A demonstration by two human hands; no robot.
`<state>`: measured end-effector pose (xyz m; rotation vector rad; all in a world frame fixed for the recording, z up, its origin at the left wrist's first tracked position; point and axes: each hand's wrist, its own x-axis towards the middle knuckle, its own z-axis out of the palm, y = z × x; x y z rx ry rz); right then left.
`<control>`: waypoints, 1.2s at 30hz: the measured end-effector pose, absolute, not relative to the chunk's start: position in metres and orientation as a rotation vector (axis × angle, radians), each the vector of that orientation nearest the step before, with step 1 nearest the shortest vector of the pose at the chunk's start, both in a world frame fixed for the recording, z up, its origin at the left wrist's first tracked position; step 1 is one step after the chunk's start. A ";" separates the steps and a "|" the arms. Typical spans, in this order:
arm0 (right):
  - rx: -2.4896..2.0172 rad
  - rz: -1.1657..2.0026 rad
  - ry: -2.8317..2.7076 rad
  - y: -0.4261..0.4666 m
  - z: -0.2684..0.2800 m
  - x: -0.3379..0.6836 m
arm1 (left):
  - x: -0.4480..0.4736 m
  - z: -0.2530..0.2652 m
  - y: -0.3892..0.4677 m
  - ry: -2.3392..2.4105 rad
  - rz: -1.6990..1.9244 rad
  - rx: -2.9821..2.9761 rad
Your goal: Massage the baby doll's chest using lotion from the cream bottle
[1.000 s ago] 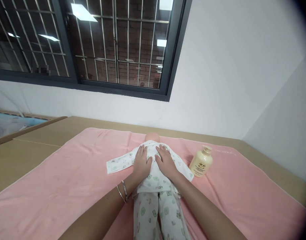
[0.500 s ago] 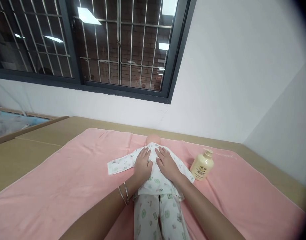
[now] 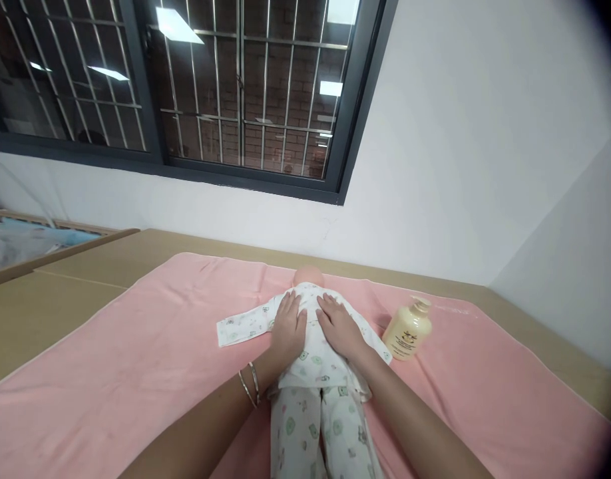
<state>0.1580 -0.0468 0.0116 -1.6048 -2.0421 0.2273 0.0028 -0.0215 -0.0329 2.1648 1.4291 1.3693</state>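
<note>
A baby doll (image 3: 308,275) lies on a pink blanket (image 3: 150,352), its head toward the wall. It wears a white printed top (image 3: 318,362) and matching trousers (image 3: 298,426). My left hand (image 3: 288,329) rests flat on the left side of the doll's upper body, fingers stretched out. On the right side my right hand (image 3: 339,324) lies flat too, its fingers pointing up toward the doll's head. A strip of the top shows between both hands. Two thin bangles (image 3: 250,384) circle my left wrist.
Just right of the doll stands a cream pump bottle (image 3: 409,329) on the blanket. A wooden surface (image 3: 80,266) extends beneath. Behind it rise a white wall (image 3: 435,166) and a dark-framed, barred window (image 3: 255,100). Bluish bedding (image 3: 40,236) lies at far left.
My hands have shifted slightly apart on the doll's upper body, leaving a wider strip between the fingers. The whole view has moved a little.
</note>
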 end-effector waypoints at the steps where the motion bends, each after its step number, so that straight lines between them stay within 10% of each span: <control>1: -1.593 0.236 -2.035 -0.043 0.008 0.161 | 0.003 -0.034 -0.020 1.437 1.350 2.179; 36: -1.562 0.127 -2.138 -0.039 -0.002 0.157 | -0.002 -0.036 -0.018 1.412 1.372 2.242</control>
